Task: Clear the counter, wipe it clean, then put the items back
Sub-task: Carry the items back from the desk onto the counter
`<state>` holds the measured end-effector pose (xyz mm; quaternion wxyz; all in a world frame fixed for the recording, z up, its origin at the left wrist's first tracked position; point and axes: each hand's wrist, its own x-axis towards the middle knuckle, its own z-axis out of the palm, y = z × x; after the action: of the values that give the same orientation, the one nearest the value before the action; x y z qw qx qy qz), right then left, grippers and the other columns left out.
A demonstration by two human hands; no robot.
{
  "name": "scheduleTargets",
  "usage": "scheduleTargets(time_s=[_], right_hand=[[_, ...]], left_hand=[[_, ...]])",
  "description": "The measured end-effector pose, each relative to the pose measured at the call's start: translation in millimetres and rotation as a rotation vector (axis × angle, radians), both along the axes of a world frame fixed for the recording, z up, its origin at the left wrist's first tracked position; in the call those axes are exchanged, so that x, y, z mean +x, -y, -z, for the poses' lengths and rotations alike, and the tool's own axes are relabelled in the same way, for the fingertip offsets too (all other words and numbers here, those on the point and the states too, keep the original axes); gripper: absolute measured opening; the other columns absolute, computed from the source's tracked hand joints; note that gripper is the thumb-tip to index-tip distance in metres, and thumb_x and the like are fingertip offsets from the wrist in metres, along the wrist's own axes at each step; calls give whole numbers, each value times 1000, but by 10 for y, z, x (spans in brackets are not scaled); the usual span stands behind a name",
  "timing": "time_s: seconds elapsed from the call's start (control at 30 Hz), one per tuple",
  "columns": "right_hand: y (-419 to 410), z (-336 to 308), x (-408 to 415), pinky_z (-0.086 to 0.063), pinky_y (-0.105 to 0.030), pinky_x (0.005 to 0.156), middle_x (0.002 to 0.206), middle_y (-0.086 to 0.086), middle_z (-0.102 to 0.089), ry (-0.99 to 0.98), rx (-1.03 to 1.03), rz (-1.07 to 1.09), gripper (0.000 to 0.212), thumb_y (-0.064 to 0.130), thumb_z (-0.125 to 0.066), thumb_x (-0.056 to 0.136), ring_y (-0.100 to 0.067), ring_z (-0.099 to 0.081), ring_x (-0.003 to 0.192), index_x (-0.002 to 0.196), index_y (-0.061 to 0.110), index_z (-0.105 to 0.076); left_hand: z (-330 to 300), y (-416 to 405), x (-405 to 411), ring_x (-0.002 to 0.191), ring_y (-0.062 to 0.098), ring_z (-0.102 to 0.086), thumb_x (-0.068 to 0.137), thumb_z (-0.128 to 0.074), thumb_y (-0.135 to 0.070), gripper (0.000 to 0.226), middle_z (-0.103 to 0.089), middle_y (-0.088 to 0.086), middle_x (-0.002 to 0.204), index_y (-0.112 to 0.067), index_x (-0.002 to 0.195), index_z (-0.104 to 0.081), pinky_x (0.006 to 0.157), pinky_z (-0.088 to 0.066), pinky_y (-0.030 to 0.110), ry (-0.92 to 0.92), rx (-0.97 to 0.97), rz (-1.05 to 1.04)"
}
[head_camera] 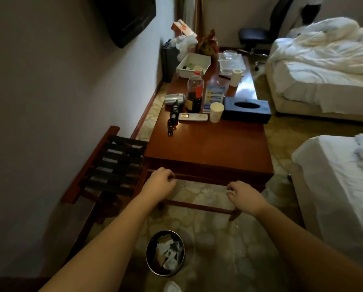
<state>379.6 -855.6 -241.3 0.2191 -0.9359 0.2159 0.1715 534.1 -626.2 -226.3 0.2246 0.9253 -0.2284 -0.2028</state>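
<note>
The long brown wooden counter (208,144) carries a silver hair dryer (175,99) with its black cord, a bottle of dark liquid (195,92), a white remote (193,117), a paper cup (216,112), a dark blue tissue box (247,109) and a blue-and-white carton (214,97). Farther back stand a toilet roll (236,76), a white tray (194,64) and clear glass dishes (231,60). My left hand (160,182) hangs loosely curled at the counter's front edge, holding nothing. My right hand (244,196) hovers lower, fingers loosely bent, empty.
A slatted luggage rack (113,169) stands left of the counter. A round waste bin (164,252) with paper sits on the patterned floor below my arms. Two beds with white sheets (323,66) line the right side. An office chair (254,36) is at the back.
</note>
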Motion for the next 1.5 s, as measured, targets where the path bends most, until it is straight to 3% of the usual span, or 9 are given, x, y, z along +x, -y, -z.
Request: scheduleTargets(time_s=[0.4, 0.53, 0.67, 0.8, 0.9, 1.1, 1.27, 1.5], right_hand=[[1456, -141, 718, -47, -34, 93, 131, -7, -49, 7, -136, 222, 42, 30, -49, 96, -23, -52, 112, 134, 14, -47], [2123, -101, 1059, -50, -37, 90, 131, -8, -45, -15, -148, 229, 45, 34, -49, 95, -22, -53, 109, 136, 15, -44], [2770, 14, 1451, -49, -34, 86, 137, -10, -40, -15, -138, 237, 53, 33, -54, 93, -24, -50, 114, 141, 16, -39], [3336, 139, 1891, -43, -41, 101, 146, -10, -34, -34, -220, 219, 62, 38, -55, 90, -29, -40, 129, 144, 19, -33], [3688, 230, 2169, -41, -43, 104, 150, -9, -29, -4, -224, 212, 65, 38, -59, 87, -32, -34, 133, 144, 20, -34], [4130, 396, 2620, -37, -45, 107, 156, -7, -15, -53, -254, 123, 73, 43, -61, 86, -33, -14, 142, 147, 26, -25], [4274, 600, 2852, -32, -50, 109, 160, -2, 4, -150, -222, 85, 77, 48, -62, 85, -34, 6, 146, 148, 32, -21], [4335, 744, 2912, -40, -48, 103, 160, -5, 12, -89, -263, 63, 70, 51, -66, 82, -34, 11, 145, 140, 26, -35]], left_hand=[[-306, 1288, 1055, 107, 15, -52, 94, -55, -30, 33, -49, -2, 125, -18, 125, -57, 88, -48, 30, 69, -61, 136], [-286, 1853, 1359, 101, 15, -52, 94, -56, -27, 35, -46, -1, 128, -17, 128, -56, 83, -51, 32, 60, -79, 100], [-190, 2448, 1634, 110, 14, -50, 93, -57, -25, 39, -44, -1, 134, -21, 132, -53, 80, -50, 29, 44, -70, 41], [-35, 2965, 1896, 121, 16, -44, 93, -57, -25, 45, -39, 1, 140, -21, 138, -48, 82, -42, 26, 36, -47, 4], [72, 3277, 2081, 130, 20, -37, 94, -58, -25, 48, -36, 3, 143, -21, 140, -46, 99, -40, 34, 42, -2, -37], [337, 3645, 2334, 138, 26, -24, 91, -61, -32, 54, -31, 7, 150, -23, 142, -44, 108, -33, 41, 92, 117, -41], [513, 3763, 2412, 142, 28, -19, 90, -63, -36, 53, -28, 8, 153, -27, 140, -46, 112, -31, 45, 82, 198, -32], [604, 3830, 2436, 130, 24, -33, 93, -59, -33, 30, -45, 5, 138, -21, 120, -61, 103, -38, 39, 146, 181, -24]])
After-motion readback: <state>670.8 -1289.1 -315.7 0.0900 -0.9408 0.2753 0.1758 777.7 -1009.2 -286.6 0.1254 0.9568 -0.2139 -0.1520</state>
